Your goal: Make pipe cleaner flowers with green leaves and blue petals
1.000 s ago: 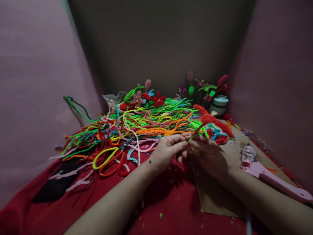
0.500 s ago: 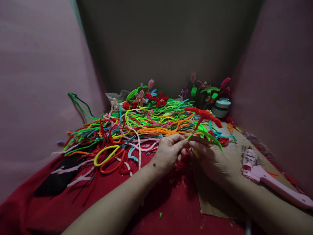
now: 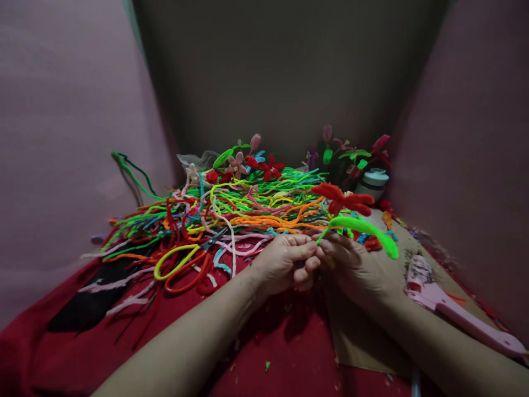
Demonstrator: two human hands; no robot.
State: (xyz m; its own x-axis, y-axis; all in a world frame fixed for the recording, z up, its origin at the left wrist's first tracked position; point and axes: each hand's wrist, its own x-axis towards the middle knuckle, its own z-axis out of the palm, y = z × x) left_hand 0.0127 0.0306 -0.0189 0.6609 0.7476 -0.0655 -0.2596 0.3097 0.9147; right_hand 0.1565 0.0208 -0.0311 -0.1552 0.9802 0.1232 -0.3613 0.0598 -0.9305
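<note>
My left hand point(image 3: 285, 262) and my right hand point(image 3: 351, 264) meet at the middle, fingers pinched together on the stem of a red pipe-cleaner flower point(image 3: 343, 199). A bright green pipe cleaner point(image 3: 363, 227) runs from the pinch out to the right, below the red petals. Both hands hover just in front of a big heap of coloured pipe cleaners point(image 3: 231, 212) spread over a red cloth point(image 3: 173, 331).
Scissors point(image 3: 215, 239) lie in the heap's front edge. Finished pipe-cleaner flowers point(image 3: 256, 162) stand at the back, with a white jar point(image 3: 372, 184) at the back right. A pink glue gun point(image 3: 450, 309) lies on brown cardboard point(image 3: 363, 342) at the right. Pink walls close in both sides.
The red flower has turned and dropped lower. The green pipe cleaner has swung out to the right, now lying nearly level. My hands have stayed together in place.
</note>
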